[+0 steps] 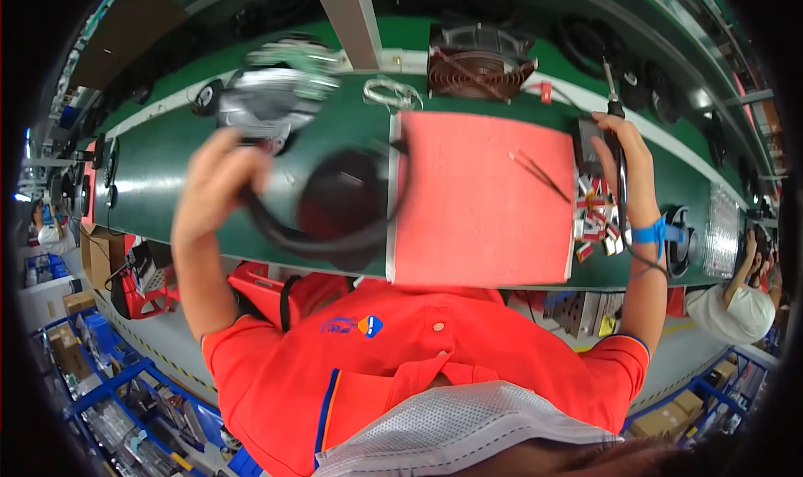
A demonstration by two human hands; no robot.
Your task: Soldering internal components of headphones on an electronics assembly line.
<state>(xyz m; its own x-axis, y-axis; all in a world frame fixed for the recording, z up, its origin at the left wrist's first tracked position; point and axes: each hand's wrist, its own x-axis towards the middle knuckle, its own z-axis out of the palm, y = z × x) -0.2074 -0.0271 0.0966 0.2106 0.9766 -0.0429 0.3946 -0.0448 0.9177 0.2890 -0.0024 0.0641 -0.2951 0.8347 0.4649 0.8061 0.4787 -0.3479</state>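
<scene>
My left hand (219,176) is closed on the black curved band of a pair of headphones (309,244), smeared by motion. Its dark round ear cup (341,188) hangs over the green bench, left of a pink-red mat (481,201). With my right hand (626,151) I hold a soldering iron (616,107) upright, its metal tip pointing away from me. The iron's cord runs down past my wrist, which wears a blue strap (657,231). Tweezers (542,176) lie on the mat. Beside its right edge sits a pile of small red-and-white parts (595,214).
A brown fan (481,66) and a coil of white wire (391,92) stand beyond the mat. A blurred silvery bundle (272,101) is past my left hand. More headphones (682,234) and clear plastic trays (721,230) lie right. Another person (736,310) is at far right.
</scene>
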